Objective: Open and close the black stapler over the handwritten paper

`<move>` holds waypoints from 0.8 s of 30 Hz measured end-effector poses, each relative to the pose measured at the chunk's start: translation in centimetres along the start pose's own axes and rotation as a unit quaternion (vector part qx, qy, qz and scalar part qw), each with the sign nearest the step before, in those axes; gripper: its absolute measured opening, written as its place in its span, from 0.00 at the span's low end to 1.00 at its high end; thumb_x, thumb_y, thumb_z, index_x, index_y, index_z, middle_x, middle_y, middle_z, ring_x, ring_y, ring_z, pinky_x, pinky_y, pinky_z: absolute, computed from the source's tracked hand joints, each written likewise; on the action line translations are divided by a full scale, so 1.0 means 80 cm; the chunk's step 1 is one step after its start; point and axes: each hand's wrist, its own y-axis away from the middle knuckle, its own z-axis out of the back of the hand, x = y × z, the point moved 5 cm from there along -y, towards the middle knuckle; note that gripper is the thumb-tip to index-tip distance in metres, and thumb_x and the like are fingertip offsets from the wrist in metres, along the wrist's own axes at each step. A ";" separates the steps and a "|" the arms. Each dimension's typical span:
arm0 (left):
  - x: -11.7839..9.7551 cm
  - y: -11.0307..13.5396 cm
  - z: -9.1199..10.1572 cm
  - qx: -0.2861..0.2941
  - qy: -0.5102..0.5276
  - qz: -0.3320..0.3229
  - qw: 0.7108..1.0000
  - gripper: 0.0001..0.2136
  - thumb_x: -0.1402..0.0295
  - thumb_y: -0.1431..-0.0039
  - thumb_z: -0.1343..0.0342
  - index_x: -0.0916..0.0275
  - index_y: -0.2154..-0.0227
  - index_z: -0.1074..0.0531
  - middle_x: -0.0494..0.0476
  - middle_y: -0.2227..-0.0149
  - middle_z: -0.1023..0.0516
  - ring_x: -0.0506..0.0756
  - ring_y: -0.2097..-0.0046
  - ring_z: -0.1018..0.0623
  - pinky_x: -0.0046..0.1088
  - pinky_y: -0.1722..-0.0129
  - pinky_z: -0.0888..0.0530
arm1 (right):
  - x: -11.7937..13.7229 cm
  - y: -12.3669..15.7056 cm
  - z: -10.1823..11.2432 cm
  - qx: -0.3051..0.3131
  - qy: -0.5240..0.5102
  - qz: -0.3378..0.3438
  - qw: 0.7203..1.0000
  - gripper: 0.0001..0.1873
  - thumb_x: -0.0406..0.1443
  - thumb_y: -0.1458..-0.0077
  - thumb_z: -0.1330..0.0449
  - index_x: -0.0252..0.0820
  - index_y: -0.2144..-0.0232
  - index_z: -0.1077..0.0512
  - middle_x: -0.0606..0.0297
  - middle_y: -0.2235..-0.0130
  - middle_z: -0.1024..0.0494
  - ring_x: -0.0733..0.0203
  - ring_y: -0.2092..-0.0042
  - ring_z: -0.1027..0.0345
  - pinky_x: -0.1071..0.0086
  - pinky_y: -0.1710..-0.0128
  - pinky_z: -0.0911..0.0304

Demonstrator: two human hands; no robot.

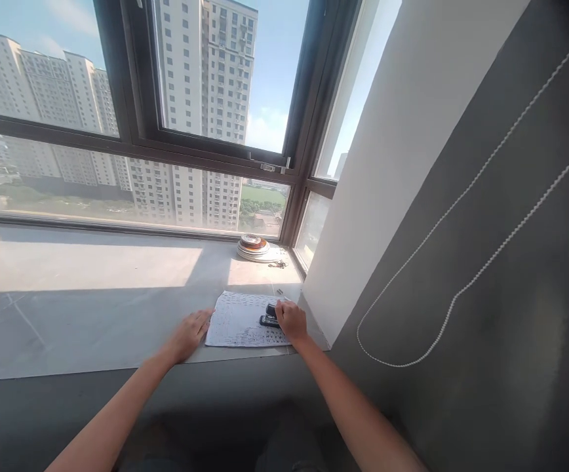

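Sheets of paper covered in writing lie on the windowsill close to its front edge. My right hand is closed around the back part of a black stapler, which sits over the right half of the paper with its jaw end pointing left. My left hand rests on the sill with fingers stretched out, their tips at the paper's left edge. The underside of the stapler is hidden, so I cannot tell whether it grips the paper.
Stacked round dishes stand in the sill's far corner, with a small dark tangled item in front. A short small object lies behind the paper. A white bead chain hangs along the grey wall at right. Framed windows rise behind.
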 end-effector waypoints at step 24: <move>0.073 0.035 0.049 -0.055 -0.092 0.117 0.987 0.24 0.60 0.33 0.59 0.57 0.40 0.29 0.63 0.31 0.36 0.66 0.32 0.34 0.54 0.33 0.37 | -0.070 -0.068 -0.081 0.271 0.003 0.055 0.961 0.28 0.34 0.31 0.53 0.45 0.32 0.37 0.57 0.28 0.44 0.54 0.27 0.53 0.54 0.28 0.55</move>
